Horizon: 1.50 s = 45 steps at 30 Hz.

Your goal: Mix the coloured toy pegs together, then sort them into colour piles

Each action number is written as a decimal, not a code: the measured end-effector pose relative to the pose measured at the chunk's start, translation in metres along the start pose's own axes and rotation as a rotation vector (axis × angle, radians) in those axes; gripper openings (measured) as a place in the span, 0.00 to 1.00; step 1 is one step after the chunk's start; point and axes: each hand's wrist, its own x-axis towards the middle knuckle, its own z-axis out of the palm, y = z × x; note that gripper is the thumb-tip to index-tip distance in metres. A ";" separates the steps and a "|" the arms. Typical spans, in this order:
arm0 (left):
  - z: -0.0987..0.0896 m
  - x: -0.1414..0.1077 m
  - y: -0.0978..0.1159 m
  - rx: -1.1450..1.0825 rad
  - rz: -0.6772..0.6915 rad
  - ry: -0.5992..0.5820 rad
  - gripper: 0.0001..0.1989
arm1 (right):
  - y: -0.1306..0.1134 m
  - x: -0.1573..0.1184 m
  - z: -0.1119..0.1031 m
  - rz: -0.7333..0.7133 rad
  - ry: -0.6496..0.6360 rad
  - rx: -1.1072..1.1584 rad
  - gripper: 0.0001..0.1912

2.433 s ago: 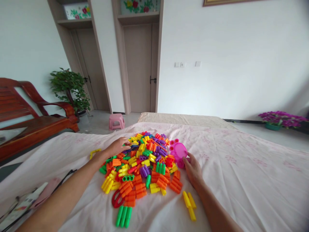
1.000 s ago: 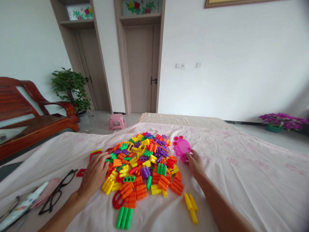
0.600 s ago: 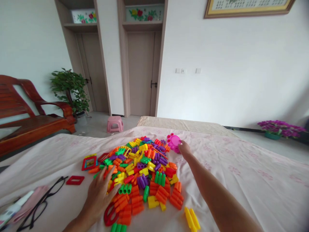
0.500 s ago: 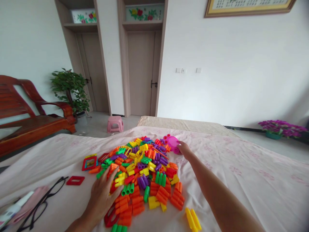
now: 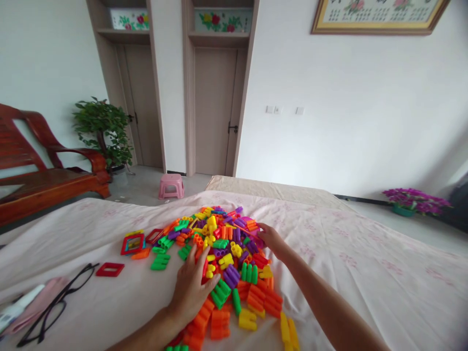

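Note:
A heap of plastic building blocks (image 5: 226, 246) in orange, yellow, green, purple and red lies on the cloth before me. My left hand (image 5: 195, 280) rests against its near left side, fingers spread and touching blocks. At the heap's right edge, my right hand (image 5: 269, 239) grips a translucent pink plastic piece (image 5: 257, 240), mostly hidden by blocks and fingers. Close to my left wrist lie orange blocks (image 5: 199, 319) and a separate green block (image 5: 160, 262). A yellow block (image 5: 288, 331) sits apart at the near right.
Red square frames (image 5: 110, 269) lie left of the heap. Black glasses (image 5: 60, 302), a white tube (image 5: 22, 307) and a pink cloth (image 5: 46, 297) are at the far left. Beyond the covered surface (image 5: 351, 263) stand a pink stool (image 5: 171, 186) and a wooden bench (image 5: 62, 165).
My right hand has brought the pink piece down and in against the heap. My left hand has moved right, pushing blocks inward and leaving a green one behind.

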 end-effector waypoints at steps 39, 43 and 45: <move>-0.067 0.142 -0.094 -0.168 -0.068 -0.259 0.30 | -0.062 0.006 0.056 -0.490 -0.013 -0.820 0.24; -0.076 0.128 -0.084 -0.220 -0.048 -0.230 0.30 | -0.077 -0.025 0.071 -0.531 -0.074 -0.883 0.27; -0.082 0.121 -0.075 -0.231 -0.041 -0.201 0.31 | -0.084 -0.039 0.076 -0.586 -0.106 -0.850 0.27</move>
